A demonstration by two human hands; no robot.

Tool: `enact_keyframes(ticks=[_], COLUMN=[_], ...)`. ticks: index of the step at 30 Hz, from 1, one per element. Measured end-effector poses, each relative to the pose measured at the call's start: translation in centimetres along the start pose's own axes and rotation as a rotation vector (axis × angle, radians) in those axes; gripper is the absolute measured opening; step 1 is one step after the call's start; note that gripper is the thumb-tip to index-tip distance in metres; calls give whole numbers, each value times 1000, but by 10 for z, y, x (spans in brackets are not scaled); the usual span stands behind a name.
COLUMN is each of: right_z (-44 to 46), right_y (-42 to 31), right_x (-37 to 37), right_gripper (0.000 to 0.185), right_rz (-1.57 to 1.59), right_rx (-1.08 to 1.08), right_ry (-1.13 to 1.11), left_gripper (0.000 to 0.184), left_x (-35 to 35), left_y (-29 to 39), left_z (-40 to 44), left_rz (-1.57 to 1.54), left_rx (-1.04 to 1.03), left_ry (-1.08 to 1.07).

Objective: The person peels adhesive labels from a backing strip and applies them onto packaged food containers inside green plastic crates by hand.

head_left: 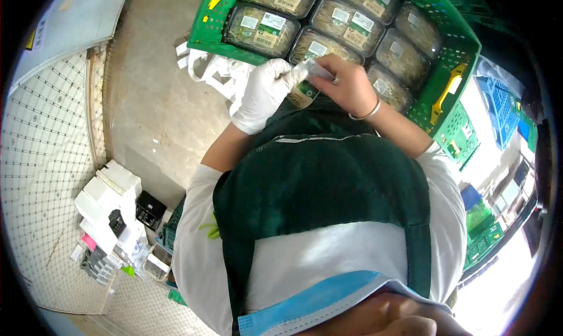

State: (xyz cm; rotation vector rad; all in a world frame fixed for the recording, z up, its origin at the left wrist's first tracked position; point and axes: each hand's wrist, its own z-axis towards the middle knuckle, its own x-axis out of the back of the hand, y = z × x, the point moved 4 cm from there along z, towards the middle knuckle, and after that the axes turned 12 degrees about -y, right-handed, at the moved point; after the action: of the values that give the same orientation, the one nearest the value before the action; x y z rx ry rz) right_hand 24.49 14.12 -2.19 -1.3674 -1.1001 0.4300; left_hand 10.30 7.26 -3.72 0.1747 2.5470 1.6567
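Observation:
My left hand (262, 98) wears a white glove, its thumb and forefinger pinched together. Bare, with a bangle at the wrist, my right hand (350, 88) meets it fingertip to fingertip. Between them is a small whitish piece (318, 71), thin and crumpled-looking; I cannot tell whether it is a label or film. Just below the fingers shows a green and brown label (303, 94), partly hidden by the hands. Beyond lies a green crate (231, 51) holding several clear-lidded packs of sprouts (262, 31) with printed labels. One pack (322, 45) sits right behind my fingertips.
White straps or bags (220, 73) hang by the crate's left corner. White boxes (108, 189) and a black box (150, 210) stand at lower left. A blue crate (495, 110) and more green crates (459, 133) are at right.

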Motion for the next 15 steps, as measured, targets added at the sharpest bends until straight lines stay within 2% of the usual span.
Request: enact_keyframes(ticks=[1,2,3,4,6,7,9,10,11,13,15], right_z=[0,3,7,12,16,16,16,11,10,9,5], right_y=[-3,7,19,30,72,86,140,114,154,173,170], right_x=[4,10,22,42,85,86,46,28,5,-16,-12], right_gripper=[19,16,14,14,24,29,31,33,36,45,56], right_rz=[-81,-141,-216,-271,-283,-419,-515,-563,-720,-907,-931], right_rx=[-16,48,41,-150,-271,-204,-222,-380,-200,-203,-161], right_ry=[84,93,170,236,250,213,-127,-150,-55,22,126], left_gripper=[13,18,18,17,15,17,18,18,17,17,16], left_x=[1,2,4,4,19,32,48,51,51,50,44], left_y=[-6,0,-2,-5,-7,-19,-22,-22,-21,-21,-22], left_z=[0,-1,-2,-4,-14,-21,-30,-31,-31,-32,-30], left_rz=[-44,175,171,61,-117,-198,-252,-255,-169,-87,-68], left_rx=[59,112,118,82,43,73,78,80,73,69,98], left_ry=[44,-27,-28,-29,-7,20,-29,-29,-63,-83,-129])
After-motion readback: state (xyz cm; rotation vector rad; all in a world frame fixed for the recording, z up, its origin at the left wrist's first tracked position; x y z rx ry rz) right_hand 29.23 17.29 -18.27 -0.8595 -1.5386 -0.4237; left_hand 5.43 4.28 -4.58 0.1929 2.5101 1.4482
